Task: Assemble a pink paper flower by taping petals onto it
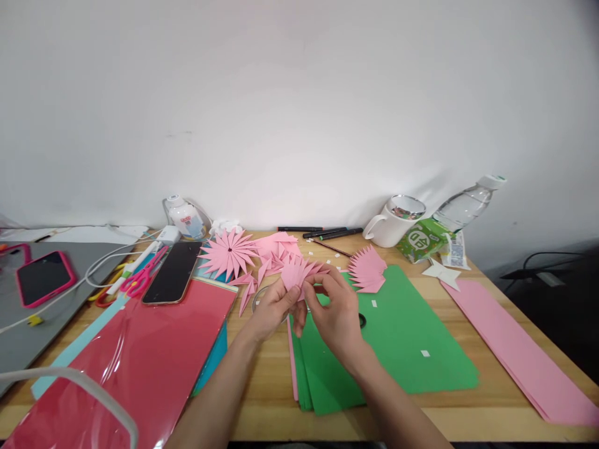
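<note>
Between my two hands is a pink folded-paper fan [296, 272], its pointed pleats spreading upward and to the right. My left hand [277, 305] is closed on the fan's lower left, thumb on the front. At its right side, my right hand [336, 305] pinches the paper with thumb and fingers, partly hiding it. A finished-looking pink paper pinwheel [229, 251] lies behind to the left, beside loose folded pink pieces [249, 288]. Another pink pleated fan [367, 269] rests on the far edge of the green paper sheets [397, 337].
On the left lie a red plastic-wrapped paper pack [140, 355], a black phone [171, 273] and pink scissors [144, 274]. Pens [334, 233], a white mug [395, 221], a green box [423, 240] and a tilted bottle [470, 202] line the wall. Pink strips [519, 349] lie right.
</note>
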The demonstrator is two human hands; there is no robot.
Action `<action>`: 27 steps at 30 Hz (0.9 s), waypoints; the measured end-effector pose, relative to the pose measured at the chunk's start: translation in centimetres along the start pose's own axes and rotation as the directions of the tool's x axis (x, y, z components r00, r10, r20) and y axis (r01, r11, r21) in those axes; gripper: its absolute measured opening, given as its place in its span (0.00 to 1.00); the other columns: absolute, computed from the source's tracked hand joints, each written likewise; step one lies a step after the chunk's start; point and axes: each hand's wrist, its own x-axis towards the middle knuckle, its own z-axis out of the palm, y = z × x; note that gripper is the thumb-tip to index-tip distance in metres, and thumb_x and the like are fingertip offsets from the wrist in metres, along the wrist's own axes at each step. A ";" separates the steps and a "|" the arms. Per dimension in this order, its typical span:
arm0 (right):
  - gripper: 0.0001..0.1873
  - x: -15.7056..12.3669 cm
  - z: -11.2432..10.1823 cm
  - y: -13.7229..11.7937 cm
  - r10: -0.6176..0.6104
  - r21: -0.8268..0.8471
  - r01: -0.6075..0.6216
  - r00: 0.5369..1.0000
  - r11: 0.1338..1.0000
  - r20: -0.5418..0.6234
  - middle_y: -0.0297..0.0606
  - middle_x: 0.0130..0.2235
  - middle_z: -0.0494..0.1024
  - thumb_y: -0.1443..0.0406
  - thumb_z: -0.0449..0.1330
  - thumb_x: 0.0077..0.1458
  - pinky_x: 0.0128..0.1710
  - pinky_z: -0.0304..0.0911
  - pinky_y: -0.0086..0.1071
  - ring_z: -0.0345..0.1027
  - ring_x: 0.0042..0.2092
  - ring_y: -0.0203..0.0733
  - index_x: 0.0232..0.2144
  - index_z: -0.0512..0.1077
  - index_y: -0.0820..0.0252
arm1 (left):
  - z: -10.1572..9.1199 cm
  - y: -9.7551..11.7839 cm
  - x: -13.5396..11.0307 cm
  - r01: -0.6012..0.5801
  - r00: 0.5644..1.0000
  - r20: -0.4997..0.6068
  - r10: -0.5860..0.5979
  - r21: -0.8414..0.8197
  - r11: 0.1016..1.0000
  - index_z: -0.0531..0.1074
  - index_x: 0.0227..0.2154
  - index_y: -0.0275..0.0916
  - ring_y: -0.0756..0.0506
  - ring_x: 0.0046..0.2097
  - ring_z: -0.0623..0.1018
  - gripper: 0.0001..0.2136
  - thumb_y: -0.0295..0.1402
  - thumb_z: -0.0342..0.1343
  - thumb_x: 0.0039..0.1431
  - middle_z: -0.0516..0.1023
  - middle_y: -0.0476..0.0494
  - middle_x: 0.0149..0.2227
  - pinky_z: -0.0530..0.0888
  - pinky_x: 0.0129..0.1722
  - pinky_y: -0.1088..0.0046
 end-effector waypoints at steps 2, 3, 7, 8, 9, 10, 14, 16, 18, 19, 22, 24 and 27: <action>0.06 -0.1 0.1 0.1 -0.060 -0.070 0.058 0.998 0.996 -0.025 0.40 0.35 0.70 0.72 0.53 0.54 0.32 0.70 0.32 0.69 0.37 0.39 0.27 0.68 0.59 | 0.1 0.1 0.0 -0.009 1.000 -0.013 0.009 -0.003 1.000 0.65 0.31 0.38 0.52 0.15 0.70 0.13 0.44 0.52 0.58 0.72 0.52 0.15 0.61 0.15 0.80; 0.06 -0.2 0.2 0.1 -0.077 -0.093 0.073 0.996 0.993 -0.035 0.41 0.36 0.70 0.72 0.53 0.54 0.32 0.70 0.33 0.69 0.38 0.40 0.27 0.67 0.59 | 0.1 0.2 0.0 -0.012 1.000 -0.024 0.012 0.000 1.000 0.65 0.30 0.38 0.52 0.15 0.70 0.14 0.45 0.53 0.58 0.72 0.52 0.15 0.61 0.14 0.80; 0.06 -0.5 0.7 0.5 -0.068 -0.135 0.057 0.995 0.989 -0.077 0.41 0.38 0.69 0.71 0.52 0.55 0.28 0.71 0.30 0.69 0.38 0.39 0.29 0.66 0.58 | 0.3 0.8 0.0 -0.009 0.999 -0.041 0.012 0.075 0.997 0.66 0.34 0.38 0.51 0.15 0.70 0.15 0.47 0.52 0.57 0.71 0.52 0.15 0.63 0.14 0.79; 0.05 -0.5 0.7 0.6 -0.065 -0.142 0.052 0.994 0.989 -0.087 0.42 0.39 0.69 0.71 0.52 0.56 0.27 0.72 0.30 0.69 0.38 0.39 0.30 0.66 0.58 | 0.3 0.8 0.0 -0.005 1.000 -0.018 0.007 0.091 0.996 0.67 0.37 0.37 0.51 0.15 0.70 0.17 0.47 0.52 0.57 0.72 0.52 0.15 0.64 0.15 0.79; 0.05 -0.5 0.8 0.8 -0.066 -0.148 0.052 0.994 0.988 -0.091 0.43 0.40 0.69 0.71 0.51 0.56 0.27 0.72 0.30 0.69 0.39 0.39 0.31 0.66 0.58 | 0.4 0.8 0.0 -0.007 1.000 -0.003 0.007 0.099 0.995 0.67 0.39 0.36 0.51 0.15 0.70 0.18 0.48 0.51 0.57 0.72 0.51 0.16 0.64 0.15 0.80; 0.05 -0.5 0.7 0.9 -0.067 -0.152 0.053 0.994 0.987 -0.090 0.44 0.41 0.69 0.71 0.51 0.56 0.27 0.72 0.30 0.69 0.41 0.40 0.32 0.66 0.59 | 0.4 0.8 0.0 -0.011 1.000 0.007 0.010 0.099 0.995 0.66 0.40 0.36 0.51 0.15 0.70 0.18 0.47 0.51 0.58 0.72 0.51 0.16 0.64 0.14 0.80; 0.04 0.0 -0.3 0.8 -0.080 -0.164 0.059 0.989 0.985 -0.125 0.46 0.44 0.69 0.70 0.53 0.56 0.31 0.73 0.34 0.69 0.43 0.42 0.32 0.68 0.59 | 0.3 0.4 0.0 -0.008 0.999 -0.034 0.011 0.076 0.997 0.66 0.38 0.35 0.52 0.15 0.70 0.16 0.45 0.51 0.59 0.73 0.50 0.18 0.63 0.14 0.81; 0.04 0.3 -1.3 0.4 -0.094 -0.148 0.072 0.984 0.986 -0.151 0.46 0.44 0.71 0.69 0.54 0.55 0.36 0.72 0.38 0.69 0.44 0.43 0.31 0.69 0.59 | 0.2 0.3 0.0 0.006 0.997 -0.081 0.002 0.093 0.996 0.66 0.32 0.34 0.52 0.15 0.70 0.16 0.45 0.50 0.59 0.73 0.49 0.17 0.63 0.14 0.81; 0.07 0.4 -2.4 0.0 -0.080 -0.069 0.075 0.994 0.995 -0.080 0.43 0.40 0.73 0.68 0.54 0.56 0.35 0.70 0.36 0.70 0.39 0.41 0.28 0.70 0.59 | 0.0 0.4 0.0 -0.001 0.992 -0.128 0.016 0.120 0.993 0.65 0.27 0.34 0.53 0.15 0.70 0.18 0.47 0.50 0.59 0.72 0.48 0.17 0.62 0.14 0.80; 0.11 0.4 -2.9 -0.1 -0.056 -0.010 0.057 0.998 0.998 0.012 0.40 0.34 0.75 0.67 0.53 0.58 0.31 0.68 0.32 0.70 0.34 0.38 0.24 0.69 0.59 | 0.0 0.5 0.0 -0.013 0.989 -0.147 0.032 0.128 0.992 0.64 0.25 0.35 0.53 0.15 0.70 0.19 0.47 0.50 0.58 0.72 0.48 0.17 0.62 0.14 0.80; 0.18 0.1 -3.2 0.0 0.037 0.123 -0.060 0.982 0.991 0.183 0.32 0.21 0.69 0.65 0.54 0.58 0.25 0.65 0.28 0.65 0.25 0.34 0.17 0.66 0.59 | 0.0 0.5 0.1 -0.050 0.980 -0.184 0.075 0.141 0.989 0.63 0.26 0.36 0.52 0.15 0.70 0.18 0.48 0.50 0.58 0.72 0.50 0.17 0.63 0.15 0.78; 0.08 -0.3 -2.5 0.3 0.127 0.209 -0.161 0.978 0.965 0.164 0.35 0.28 0.72 0.63 0.61 0.52 0.29 0.68 0.29 0.69 0.32 0.37 0.23 0.71 0.59 | 0.1 0.3 0.1 -0.063 0.971 -0.217 0.100 0.172 0.983 0.62 0.28 0.37 0.51 0.15 0.70 0.17 0.47 0.50 0.58 0.72 0.51 0.17 0.64 0.15 0.78; 0.07 -0.9 -0.8 0.5 0.256 0.361 -0.267 0.963 0.894 0.079 0.42 0.41 0.72 0.63 0.62 0.49 0.39 0.70 0.34 0.68 0.45 0.42 0.33 0.75 0.57 | 0.2 0.0 0.1 -0.084 0.956 -0.253 0.149 0.248 0.965 0.62 0.28 0.37 0.51 0.16 0.70 0.16 0.47 0.50 0.58 0.71 0.52 0.15 0.63 0.16 0.78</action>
